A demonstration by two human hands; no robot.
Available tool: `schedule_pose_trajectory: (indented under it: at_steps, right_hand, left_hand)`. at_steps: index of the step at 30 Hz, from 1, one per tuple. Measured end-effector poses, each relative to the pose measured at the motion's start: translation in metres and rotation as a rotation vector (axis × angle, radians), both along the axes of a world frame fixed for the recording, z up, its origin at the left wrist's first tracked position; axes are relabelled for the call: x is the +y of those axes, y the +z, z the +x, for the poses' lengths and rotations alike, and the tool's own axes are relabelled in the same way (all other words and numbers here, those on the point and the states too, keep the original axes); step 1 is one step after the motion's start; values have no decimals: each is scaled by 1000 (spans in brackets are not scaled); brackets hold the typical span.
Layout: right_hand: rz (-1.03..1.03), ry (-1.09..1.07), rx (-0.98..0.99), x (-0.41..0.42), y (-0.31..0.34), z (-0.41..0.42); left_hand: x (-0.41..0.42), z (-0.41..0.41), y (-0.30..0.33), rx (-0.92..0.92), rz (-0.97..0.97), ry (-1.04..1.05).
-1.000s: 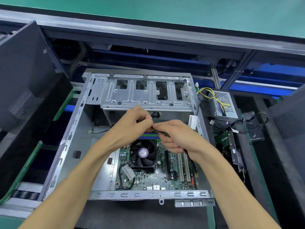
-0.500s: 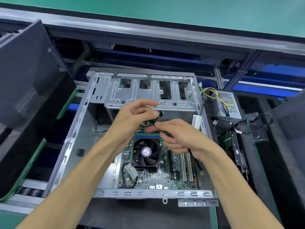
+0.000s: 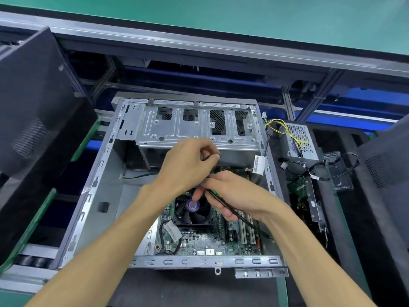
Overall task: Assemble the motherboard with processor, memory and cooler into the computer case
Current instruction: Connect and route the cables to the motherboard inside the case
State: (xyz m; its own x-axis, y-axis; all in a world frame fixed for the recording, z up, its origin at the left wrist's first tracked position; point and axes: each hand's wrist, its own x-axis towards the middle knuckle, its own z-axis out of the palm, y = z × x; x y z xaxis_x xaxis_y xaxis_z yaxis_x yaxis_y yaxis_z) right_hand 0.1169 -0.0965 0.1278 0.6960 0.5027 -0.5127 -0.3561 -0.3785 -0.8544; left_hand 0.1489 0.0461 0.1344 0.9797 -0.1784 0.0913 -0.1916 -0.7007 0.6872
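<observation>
The motherboard (image 3: 205, 242) is seated in the steel computer case (image 3: 104, 180), cooler fan (image 3: 192, 210) uppermost. A thin black cable (image 3: 232, 210) is pinched by the right hand (image 3: 234, 193); its far end is pinched in the curled fingers of the left hand (image 3: 188, 167). The cable should be routed clear of the fan blades.

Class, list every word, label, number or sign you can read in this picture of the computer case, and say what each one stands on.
None can be read as text.
Purple round sticker on the cooler fan: print too blurred.
White tag at the case's right wall: lines of print, too small.
White label on the fan's black cable: too small.
Motherboard markings: too small.
Sticker on the power supply: unreadable.
</observation>
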Motion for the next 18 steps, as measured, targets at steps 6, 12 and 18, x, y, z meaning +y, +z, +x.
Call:
schedule_pose_trajectory:
  at_steps: [6, 12, 18]
  right_hand:
    - [47, 18, -25, 1, 1, 3]
    - [-16, 29, -88, 1, -1, 4]
    - [54, -88, -79, -2, -1, 2]
  left_hand:
    - [6, 2, -9, 177, -280, 66]
    - [23, 13, 10, 327, -1033, 155]
    - [38, 19, 42, 228, -1078, 114]
